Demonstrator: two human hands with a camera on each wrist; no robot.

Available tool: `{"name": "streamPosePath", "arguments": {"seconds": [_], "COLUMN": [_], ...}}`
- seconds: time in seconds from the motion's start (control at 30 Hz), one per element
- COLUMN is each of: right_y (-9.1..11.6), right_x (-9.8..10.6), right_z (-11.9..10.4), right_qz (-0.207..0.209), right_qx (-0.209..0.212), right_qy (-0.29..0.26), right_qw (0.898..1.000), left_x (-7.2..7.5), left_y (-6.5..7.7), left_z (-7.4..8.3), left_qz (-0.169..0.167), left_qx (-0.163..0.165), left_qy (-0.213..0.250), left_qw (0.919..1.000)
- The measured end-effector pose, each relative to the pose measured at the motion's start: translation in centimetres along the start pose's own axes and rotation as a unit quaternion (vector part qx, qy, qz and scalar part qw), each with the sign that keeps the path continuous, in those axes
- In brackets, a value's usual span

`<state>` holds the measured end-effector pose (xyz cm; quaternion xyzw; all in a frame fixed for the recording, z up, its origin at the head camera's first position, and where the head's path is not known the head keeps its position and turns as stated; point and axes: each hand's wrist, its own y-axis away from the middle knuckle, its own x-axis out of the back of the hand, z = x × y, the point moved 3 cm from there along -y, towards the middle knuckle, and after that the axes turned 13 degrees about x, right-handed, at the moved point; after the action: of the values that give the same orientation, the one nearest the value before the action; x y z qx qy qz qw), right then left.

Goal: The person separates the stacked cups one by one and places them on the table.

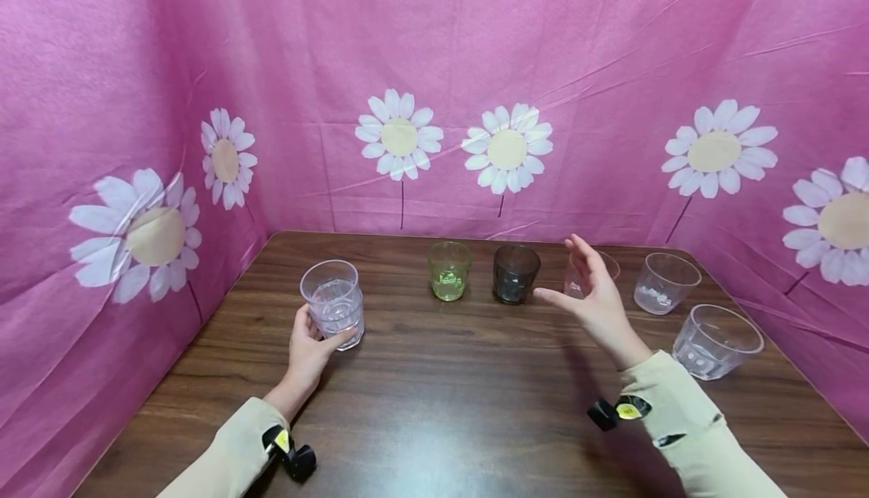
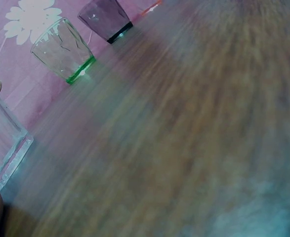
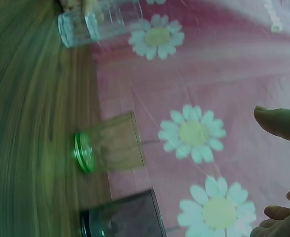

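Note:
At the table's left, my left hand grips a clear glass low on its side, thumb across the front. Rings inside its wall look like a second glass nested in it. The clear glass stands upright at the edge of the left wrist view. My right hand hovers with thumb and fingers spread and nothing between them. It overlaps a pink-tinted glass, partly hidden behind it. To its left stand a dark glass and a green glass. The right wrist view shows the thumb apart from the fingers.
Two more clear glasses stand at the right, one farther back and a wider one beside my right sleeve. The brown wooden table is bordered by a pink cloth with white daisies at the back and both sides.

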<state>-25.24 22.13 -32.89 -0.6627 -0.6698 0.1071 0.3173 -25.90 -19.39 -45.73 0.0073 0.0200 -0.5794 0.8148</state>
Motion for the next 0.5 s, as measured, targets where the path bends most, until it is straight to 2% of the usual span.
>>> {"name": "streamPosePath", "arguments": {"seconds": [0.1, 0.27, 0.5], "right_y": [-0.4, -0.8, -1.1], "right_x": [-1.2, -3.1, -5.7], "right_z": [-0.3, -0.7, -0.8], "right_qz": [-0.011, -0.026, -0.041], "right_qx": [0.006, 0.028, 0.031], "right_qy": [-0.030, -0.033, -0.058], "right_qw": [0.999, 0.999, 0.997], "left_x": [0.0, 0.0, 0.0], "left_y": [0.0, 0.0, 0.0], "left_z": [0.0, 0.0, 0.0], "left_qz": [-0.001, -0.001, -0.001], "left_qx": [0.002, 0.005, 0.006], "left_qy": [0.001, -0.002, 0.000], "left_qw": [1.0000, 1.0000, 1.0000]}}
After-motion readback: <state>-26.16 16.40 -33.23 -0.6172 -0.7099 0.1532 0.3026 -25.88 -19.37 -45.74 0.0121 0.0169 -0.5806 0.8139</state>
